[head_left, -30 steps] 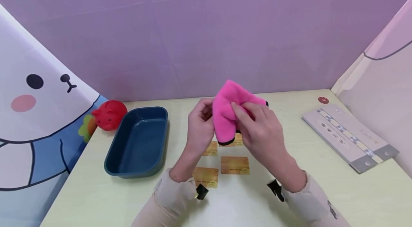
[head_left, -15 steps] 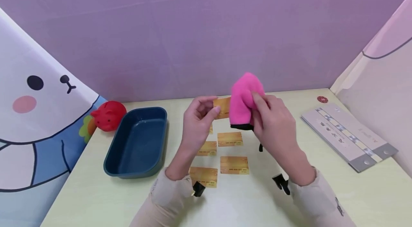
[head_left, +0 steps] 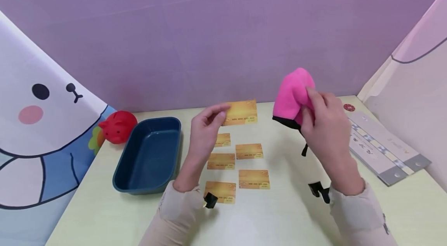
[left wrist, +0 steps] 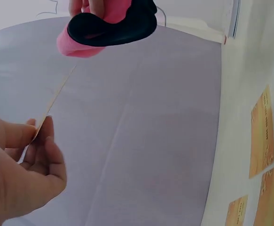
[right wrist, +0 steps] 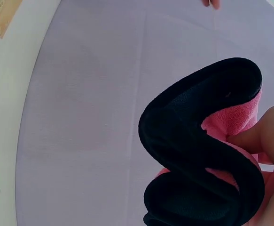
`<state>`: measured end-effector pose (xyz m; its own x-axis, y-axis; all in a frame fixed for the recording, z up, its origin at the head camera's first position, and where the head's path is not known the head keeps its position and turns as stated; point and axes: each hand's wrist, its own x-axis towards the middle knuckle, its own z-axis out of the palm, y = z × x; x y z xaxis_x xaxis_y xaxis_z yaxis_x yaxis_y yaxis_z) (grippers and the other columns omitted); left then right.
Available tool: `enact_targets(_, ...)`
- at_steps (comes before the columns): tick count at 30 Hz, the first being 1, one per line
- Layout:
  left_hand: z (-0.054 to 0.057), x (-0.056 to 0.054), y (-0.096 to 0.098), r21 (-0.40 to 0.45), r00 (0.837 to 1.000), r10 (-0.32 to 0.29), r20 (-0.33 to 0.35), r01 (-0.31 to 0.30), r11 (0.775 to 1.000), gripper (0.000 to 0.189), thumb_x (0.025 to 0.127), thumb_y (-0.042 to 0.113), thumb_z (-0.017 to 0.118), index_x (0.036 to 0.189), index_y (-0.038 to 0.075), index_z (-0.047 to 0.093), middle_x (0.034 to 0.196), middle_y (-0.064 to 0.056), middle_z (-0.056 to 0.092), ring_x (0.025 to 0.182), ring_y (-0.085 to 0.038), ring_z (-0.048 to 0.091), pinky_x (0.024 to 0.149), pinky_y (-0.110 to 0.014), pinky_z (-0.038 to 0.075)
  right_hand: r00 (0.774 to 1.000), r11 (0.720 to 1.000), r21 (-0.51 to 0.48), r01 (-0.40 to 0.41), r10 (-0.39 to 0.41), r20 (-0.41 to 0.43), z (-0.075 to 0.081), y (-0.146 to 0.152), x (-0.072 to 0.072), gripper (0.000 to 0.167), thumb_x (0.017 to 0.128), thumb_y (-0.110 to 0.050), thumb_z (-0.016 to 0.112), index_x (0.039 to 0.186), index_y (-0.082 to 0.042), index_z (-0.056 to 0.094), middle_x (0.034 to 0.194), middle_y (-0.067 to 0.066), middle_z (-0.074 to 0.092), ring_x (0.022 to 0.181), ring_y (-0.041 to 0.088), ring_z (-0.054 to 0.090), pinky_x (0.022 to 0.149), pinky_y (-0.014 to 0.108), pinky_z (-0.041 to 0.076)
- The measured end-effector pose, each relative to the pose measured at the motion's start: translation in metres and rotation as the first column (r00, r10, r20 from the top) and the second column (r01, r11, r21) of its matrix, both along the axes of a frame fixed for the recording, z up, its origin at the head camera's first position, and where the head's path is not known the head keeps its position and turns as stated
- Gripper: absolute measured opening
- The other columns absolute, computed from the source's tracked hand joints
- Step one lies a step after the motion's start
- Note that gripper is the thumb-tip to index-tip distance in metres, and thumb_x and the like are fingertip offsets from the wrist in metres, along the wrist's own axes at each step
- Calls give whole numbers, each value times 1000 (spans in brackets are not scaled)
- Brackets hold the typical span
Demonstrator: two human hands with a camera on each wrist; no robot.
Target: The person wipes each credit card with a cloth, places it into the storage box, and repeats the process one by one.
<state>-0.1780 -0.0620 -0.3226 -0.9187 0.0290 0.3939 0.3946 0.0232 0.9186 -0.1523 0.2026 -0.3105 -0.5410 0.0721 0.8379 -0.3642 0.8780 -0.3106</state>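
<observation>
My left hand (head_left: 203, 131) pinches a gold bank card (head_left: 241, 113) by its left edge, above the far part of the table; the left wrist view shows this card nearly edge-on. To the right, my right hand (head_left: 330, 129) grips a soft pink pouch (head_left: 291, 94) with thumb and fingers, held up off the table. A black band (right wrist: 169, 136) lines its mouth, which gapes in folds toward the right wrist camera. A short dark cord (head_left: 304, 150) hangs below it. Several more gold cards (head_left: 254, 179) lie in two columns on the table between my forearms.
Left of my left hand stands a deep blue tray (head_left: 150, 156), with a red piggy bank (head_left: 119, 126) behind it. A grey folder (head_left: 387, 149) and a red chip (head_left: 349, 107) lie at the right. A purple cloth wall (head_left: 223, 44) closes off the back.
The pink pouch has moved right and up in my right hand, away from my left. The card in my left hand has come into full view as the hands parted.
</observation>
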Motion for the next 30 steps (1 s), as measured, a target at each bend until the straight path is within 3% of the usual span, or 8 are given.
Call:
enact_targets(4, 0, -1, -4, -98, 992, -102, 71, 108, 989, 35, 100, 10, 59, 135, 10, 63, 133, -7, 63, 108, -21, 58, 86, -24, 50, 1000, 1000, -26, 0, 0, -8, 3, 0, 2, 37, 93, -9, 62, 129, -4, 65, 107, 25, 64, 101, 42, 59, 71, 59, 46)
enact_targets(8, -1, -3, -7, -240, 984, -154, 89, 171, 956, 54, 94, -2, 56, 145, 15, 53, 147, 1, 51, 129, -20, 49, 95, -35, 49, 1000, 1000, -29, 3, -4, -3, 5, 0, 3, 38, 92, -10, 62, 130, -4, 65, 107, 25, 64, 101, 42, 59, 72, 59, 46)
enact_targets(11, -3, -4, -7, -289, 989, -110, 98, 134, 948, 50, 94, 0, 60, 141, 16, 57, 143, 1, 55, 126, -21, 53, 95, -37, 50, 1000, 1000, -19, 7, -7, 15, 6, 0, 5, 39, 93, -10, 61, 131, -5, 65, 108, 25, 64, 101, 41, 59, 71, 59, 46)
enact_targets(15, -7, -4, -3, -253, 995, -20, 97, 44, 967, 28, 95, 20, 69, 123, 18, 70, 120, 0, 68, 108, -18, 62, 88, -33, 53, 1000, 1000, -27, 7, -6, 17, 5, 0, 5, 39, 92, -11, 62, 131, -5, 65, 108, 24, 64, 102, 41, 59, 72, 59, 47)
enact_targets(17, -8, -5, -2, -216, 997, 14, 82, 4, 976, 21, 95, 26, 70, 114, 19, 74, 104, 1, 70, 94, -16, 62, 78, -29, 51, 1000, 1000, -30, 6, -6, 14, 5, 0, 5, 39, 92, -11, 62, 131, -5, 65, 109, 24, 65, 102, 41, 59, 72, 59, 47)
enact_targets(22, -8, -3, -1, -149, 994, 61, 86, -48, 988, 21, 92, 33, 73, 92, 13, 76, 67, 2, 50, 62, -17, 43, 58, -27, 34, 1000, 1000, -29, 7, -6, 14, 4, -1, 4, 39, 93, -12, 63, 131, -5, 65, 109, 24, 65, 103, 40, 60, 71, 59, 47)
enact_targets(26, -8, -2, 0, -129, 994, 55, 96, -42, 991, 24, 93, 30, 72, 91, 7, 76, 73, 2, 53, 69, -17, 47, 61, -27, 38, 1000, 999, -40, 1, -1, -2, 4, -1, 3, 39, 92, -12, 63, 130, -5, 66, 109, 24, 65, 103, 41, 60, 73, 59, 47)
enact_targets(30, -9, -3, 2, -126, 998, 26, 51, -19, 992, 23, 97, 25, 68, 93, 3, 73, 82, -6, 61, 76, -22, 54, 66, -27, 45, 1000, 999, -54, -5, 4, -21, 5, 0, 5, 38, 92, -11, 62, 129, -3, 66, 108, 25, 64, 102, 41, 59, 74, 60, 47)
